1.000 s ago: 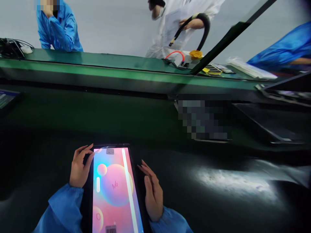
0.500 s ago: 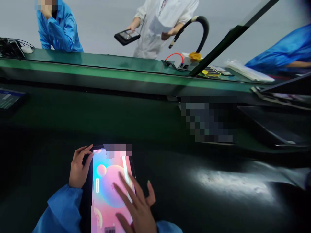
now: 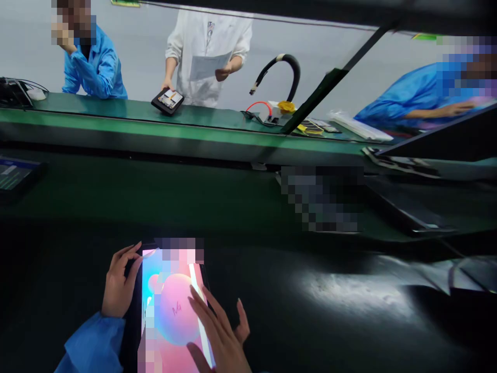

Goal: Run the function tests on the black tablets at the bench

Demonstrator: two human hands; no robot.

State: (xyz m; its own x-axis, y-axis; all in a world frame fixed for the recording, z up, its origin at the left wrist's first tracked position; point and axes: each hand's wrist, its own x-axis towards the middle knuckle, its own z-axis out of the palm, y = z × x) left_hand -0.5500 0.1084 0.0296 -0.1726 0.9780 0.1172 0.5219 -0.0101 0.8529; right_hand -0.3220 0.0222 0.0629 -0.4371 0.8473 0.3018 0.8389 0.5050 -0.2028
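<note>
A tablet [image 3: 176,290] with a bright pink and blue screen lies in front of me, its lower end cut off by the frame. Dark handwriting shows near the middle of the screen. At the tablet's upper left corner, my left hand [image 3: 119,282] pinches what looks like the lifted corner of a clear screen film [image 3: 149,253]. My right hand [image 3: 221,331] spreads its fingers over the right side of the screen, the thumb and fingers apart. Whether its fingertips touch the surface I cannot tell. Blue sleeves cover both forearms.
Dark flat devices [image 3: 407,207] lie at the right, and another device [image 3: 17,173] at the far left. Behind runs a raised green bench [image 3: 135,111]. A person in white [image 3: 212,57] holds an opened device and paper; two people wear blue. A slanted dark post [image 3: 322,96] crosses the right.
The view has shifted, so the tablet and my left hand appear slightly lower and further left. More of the handwriting shows beside my right hand. The person in white has lowered the device toward the bench.
</note>
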